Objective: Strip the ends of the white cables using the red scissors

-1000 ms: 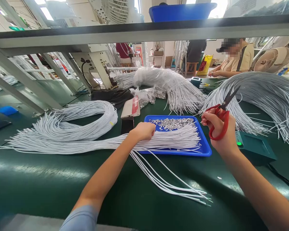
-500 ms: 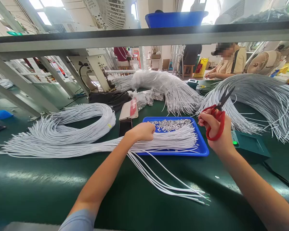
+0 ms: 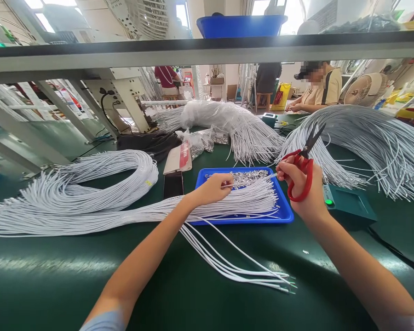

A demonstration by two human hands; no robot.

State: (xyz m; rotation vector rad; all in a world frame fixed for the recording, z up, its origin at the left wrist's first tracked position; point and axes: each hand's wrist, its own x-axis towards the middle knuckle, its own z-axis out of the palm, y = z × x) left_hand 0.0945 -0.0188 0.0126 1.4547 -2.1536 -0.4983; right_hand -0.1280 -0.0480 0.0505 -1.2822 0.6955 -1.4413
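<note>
My left hand (image 3: 212, 188) pinches one white cable (image 3: 253, 179) lifted off the bundle of white cables (image 3: 124, 209) that lies across the blue tray (image 3: 285, 211). The cable's tip reaches my right hand (image 3: 301, 193), which grips red-handled scissors (image 3: 301, 168) with the blades pointing up and to the right. Small metal terminals (image 3: 248, 177) are heaped at the tray's far side. A few separated cables (image 3: 241, 266) fan out toward me on the green table.
A green box with a lit lamp (image 3: 345, 204) sits right of the tray. More cable bundles lie at the right (image 3: 372, 142) and in a plastic bag (image 3: 224, 117). A phone (image 3: 173, 184) lies left of the tray. A person (image 3: 317, 89) works across the table.
My left hand has lifted one cable from the bundle and drawn its tip toward my right hand. The scissors hand has moved slightly left, and the view has shifted.
</note>
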